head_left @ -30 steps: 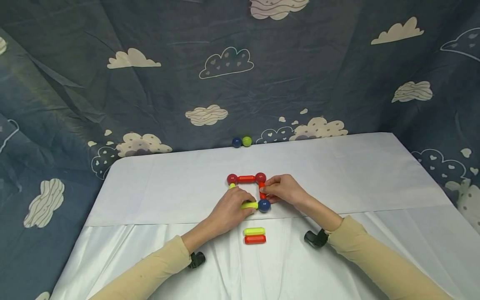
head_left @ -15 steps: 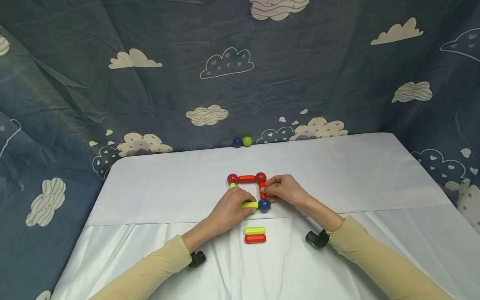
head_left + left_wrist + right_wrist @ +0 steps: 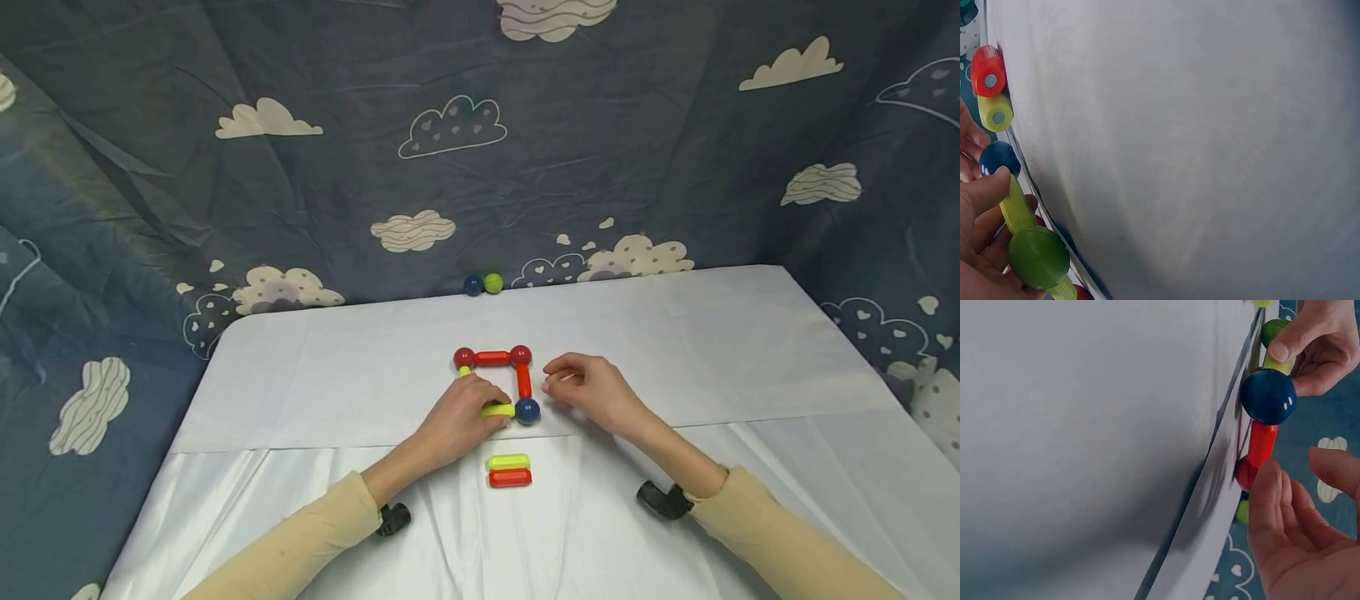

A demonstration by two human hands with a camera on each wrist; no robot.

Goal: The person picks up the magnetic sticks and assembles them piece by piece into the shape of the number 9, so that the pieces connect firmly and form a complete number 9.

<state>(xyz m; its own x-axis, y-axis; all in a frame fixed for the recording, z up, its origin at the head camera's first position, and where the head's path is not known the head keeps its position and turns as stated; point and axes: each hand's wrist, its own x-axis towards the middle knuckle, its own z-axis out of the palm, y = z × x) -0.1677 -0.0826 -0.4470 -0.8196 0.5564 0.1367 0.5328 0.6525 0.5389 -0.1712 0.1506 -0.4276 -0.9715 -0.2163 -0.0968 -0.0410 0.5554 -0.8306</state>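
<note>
A square of magnetic rods and balls lies on the white cloth. Along its far side a red rod [image 3: 492, 358] joins two red balls [image 3: 464, 358]. Another red rod [image 3: 523, 380] runs down the right side to a blue ball [image 3: 527, 411]. My left hand [image 3: 461, 417] covers the near left corner and pinches the near yellow-green rod [image 3: 1018, 209] between thumb and fingers. The green ball [image 3: 1039, 257] at that corner shows in the left wrist view. My right hand [image 3: 592, 392] is just right of the square, fingers loosely bent, thumb apart, holding nothing.
Nearer the body, a loose yellow-green rod [image 3: 508, 461] and a loose red rod [image 3: 510, 478] lie side by side. A spare blue ball [image 3: 473, 285] and green ball [image 3: 493, 284] sit at the table's far edge, against the cloud-patterned curtain [image 3: 450, 183].
My right hand has let go of the right-side red rod and drawn back slightly to the right. The left hand and the square stay where they were.
</note>
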